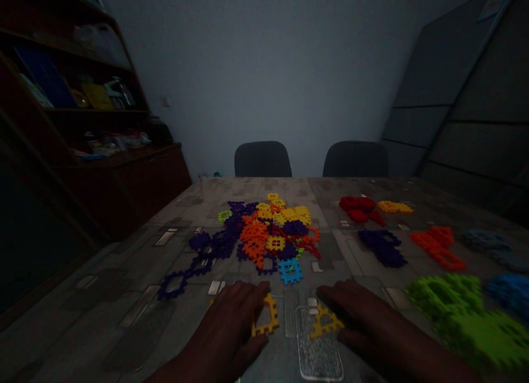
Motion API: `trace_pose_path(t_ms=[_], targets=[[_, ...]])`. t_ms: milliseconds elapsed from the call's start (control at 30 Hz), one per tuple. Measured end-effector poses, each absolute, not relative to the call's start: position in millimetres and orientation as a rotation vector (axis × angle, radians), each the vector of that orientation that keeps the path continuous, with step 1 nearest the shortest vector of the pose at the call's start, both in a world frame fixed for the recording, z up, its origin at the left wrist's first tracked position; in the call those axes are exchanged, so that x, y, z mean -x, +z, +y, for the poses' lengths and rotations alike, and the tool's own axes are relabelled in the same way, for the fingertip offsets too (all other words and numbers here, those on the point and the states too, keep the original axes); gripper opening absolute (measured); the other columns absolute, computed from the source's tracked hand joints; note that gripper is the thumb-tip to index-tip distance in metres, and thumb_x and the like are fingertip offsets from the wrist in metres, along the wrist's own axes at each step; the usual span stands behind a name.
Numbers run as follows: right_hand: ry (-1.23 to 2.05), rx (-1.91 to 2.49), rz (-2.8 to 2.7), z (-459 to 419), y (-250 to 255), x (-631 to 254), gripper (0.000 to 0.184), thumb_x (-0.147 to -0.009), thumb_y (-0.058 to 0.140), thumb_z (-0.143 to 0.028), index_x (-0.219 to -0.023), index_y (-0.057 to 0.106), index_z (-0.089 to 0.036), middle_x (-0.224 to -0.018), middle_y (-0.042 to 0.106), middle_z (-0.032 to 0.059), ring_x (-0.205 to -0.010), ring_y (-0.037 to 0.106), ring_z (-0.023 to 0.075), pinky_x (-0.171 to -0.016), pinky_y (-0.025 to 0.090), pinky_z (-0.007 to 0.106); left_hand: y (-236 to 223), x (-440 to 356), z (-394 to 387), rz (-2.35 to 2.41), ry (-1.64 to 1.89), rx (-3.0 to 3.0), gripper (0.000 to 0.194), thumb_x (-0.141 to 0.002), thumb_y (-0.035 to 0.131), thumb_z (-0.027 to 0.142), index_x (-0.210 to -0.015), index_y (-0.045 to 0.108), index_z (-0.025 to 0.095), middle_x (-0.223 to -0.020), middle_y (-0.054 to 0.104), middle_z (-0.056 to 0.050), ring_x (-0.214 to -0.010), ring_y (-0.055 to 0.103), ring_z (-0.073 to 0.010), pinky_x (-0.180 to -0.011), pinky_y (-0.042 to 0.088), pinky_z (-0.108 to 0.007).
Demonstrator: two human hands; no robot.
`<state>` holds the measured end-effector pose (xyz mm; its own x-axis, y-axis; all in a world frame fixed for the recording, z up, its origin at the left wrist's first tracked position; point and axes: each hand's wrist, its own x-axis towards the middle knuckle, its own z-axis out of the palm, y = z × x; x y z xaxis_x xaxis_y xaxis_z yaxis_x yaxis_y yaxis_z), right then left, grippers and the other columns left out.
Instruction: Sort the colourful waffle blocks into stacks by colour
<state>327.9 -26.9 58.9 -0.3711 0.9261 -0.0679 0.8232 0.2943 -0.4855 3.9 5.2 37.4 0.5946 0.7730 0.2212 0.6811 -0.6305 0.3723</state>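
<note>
Handling a yellow square (274,314) (left hand (235,319)) and yellow triangle (317,330) (right hand (359,306)), seemingly; can't tell if gripped, next move probably wants firmer pinches.

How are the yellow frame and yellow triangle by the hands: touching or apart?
Apart: the head view shows tabletop between the yellow frame, at the left hand, and yellow triangle, at the right hand.

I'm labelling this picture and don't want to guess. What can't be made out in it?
Head view, yellow frame: partly hidden by the left hand; full outline unclear.
Head view, yellow triangle: partly covered by the right hand.
Head view, mixed pile: lower pieces lie under upper ones.
Head view, far-right blue pieces: cut off by the picture's edge.
Head view, shelf clutter: too dim and blurred to identify.
</note>
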Motion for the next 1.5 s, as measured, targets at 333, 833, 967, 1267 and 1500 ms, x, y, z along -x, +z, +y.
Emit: trace_pose_path(t_ms=[333,833,967,1267,1500], targets=[[0.714,1.649,-2.310,-29,56,-324,0.073,-0.084,0.069,-0.010,-0.151,0.049,-0.031,-0.155,0.049,0.0105,-0.141,0.045,0.0351,-0.117,0.036,0.055,34,-1,7,1.150,0.638,-2.587,0.086,-0.084,0.068,0.020,-0.154,0.021,0.038,-0.131,0.062,-0.007,-0.113,0.059,-0.0302,-0.096,0.050,-0.048],[0.751,1.599,-2.294,-30,68,-317,0.075,-0.082,0.066,-0.009,-0.152,0.047,-0.030,-0.143,0.060,0.0113,-0.129,0.056,0.0306,-0.108,0.046,0.046,53,-11,13,1.133,0.657,-2.587,0.093,-0.081,0.070,0.021,-0.155,0.017,0.039,-0.123,0.062,-0.005,-0.110,0.059,-0.0294,-0.098,0.049,-0.048],[0.695,1.559,-2.249,-31,58,-326,0.074,-0.086,0.067,-0.014,-0.153,0.044,-0.035,-0.146,0.058,0.0077,-0.131,0.055,0.0281,-0.110,0.046,0.045,55,-16,22,1.172,0.653,-2.591,0.094,-0.080,0.071,0.020,-0.156,0.018,0.037,-0.132,0.061,-0.009,-0.118,0.057,-0.0324,-0.102,0.048,-0.053],[0.722,1.511,-2.282,-42,92,-326,0.078,-0.085,0.067,-0.016,-0.155,0.040,-0.038,-0.144,0.060,0.0079,-0.127,0.059,0.0296,-0.106,0.050,0.045,51,-25,31,1.159,0.670,-2.621,0.085,-0.085,0.073,0.032,-0.156,0.025,0.034,-0.144,0.057,-0.012,-0.129,0.053,-0.0380,-0.107,0.046,-0.060],[0.608,1.351,-2.466,-57,80,-330,0.080,-0.084,0.071,-0.022,-0.156,0.038,-0.036,-0.115,0.075,0.0079,-0.099,0.069,0.0267,-0.086,0.057,0.035,59,-37,40,1.113,0.680,-2.601,0.082,-0.087,0.069,0.028,-0.155,0.026,0.039,-0.143,0.057,-0.008,-0.127,0.055,-0.0350,-0.102,0.051,-0.053]])
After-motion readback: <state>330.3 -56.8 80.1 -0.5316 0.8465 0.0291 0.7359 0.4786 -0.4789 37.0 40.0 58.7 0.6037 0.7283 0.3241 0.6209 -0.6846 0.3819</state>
